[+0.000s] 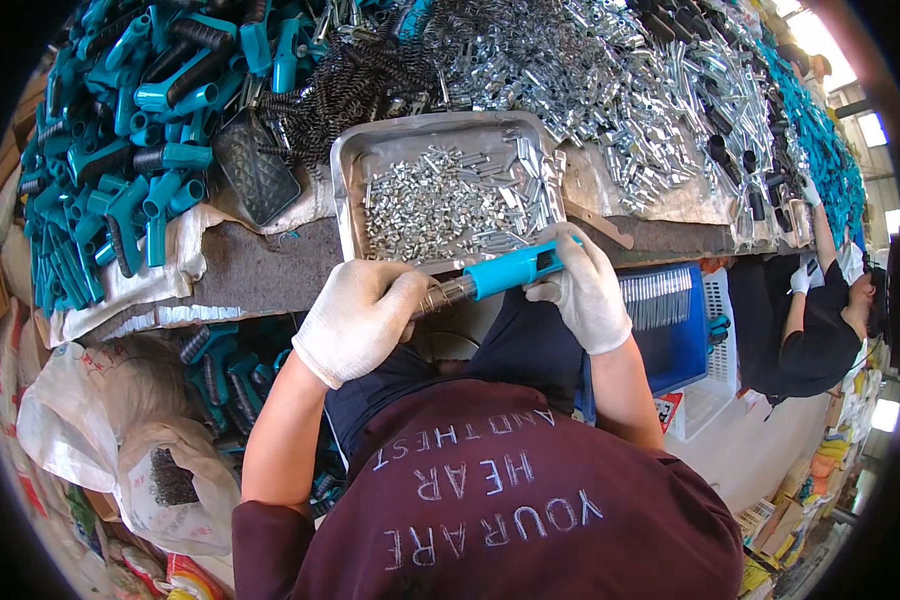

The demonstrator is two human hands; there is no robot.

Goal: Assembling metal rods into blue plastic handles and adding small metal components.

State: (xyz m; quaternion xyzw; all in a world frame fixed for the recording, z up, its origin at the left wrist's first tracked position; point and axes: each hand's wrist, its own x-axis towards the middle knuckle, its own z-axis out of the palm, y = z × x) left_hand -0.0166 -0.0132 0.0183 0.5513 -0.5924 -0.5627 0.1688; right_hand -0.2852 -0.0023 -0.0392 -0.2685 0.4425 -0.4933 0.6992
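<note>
Both my hands wear white gloves and hold one part level above my lap, at the bench's front edge. The part is a teal tube (pixel 500 272) with a slot toward its right end and a ribbed metal piece (pixel 448 293) at its left end. My left hand (pixel 360 322) is closed round the metal piece and hides some of it. The fingers of my right hand (pixel 588 290) grip the tube's slotted end. Just beyond, a shallow metal tray (pixel 347 215) holds many small silvery fittings (pixel 415 205) and some longer pins.
Teal handles (pixel 130 130) are heaped at the left, dark springs (pixel 350 85) and shiny metal pieces (pixel 550 70) behind the tray. A blue crate (pixel 670 340) stands below on the right, plastic bags (pixel 120 420) on the left. A co-worker (pixel 810 320) sits at the far right.
</note>
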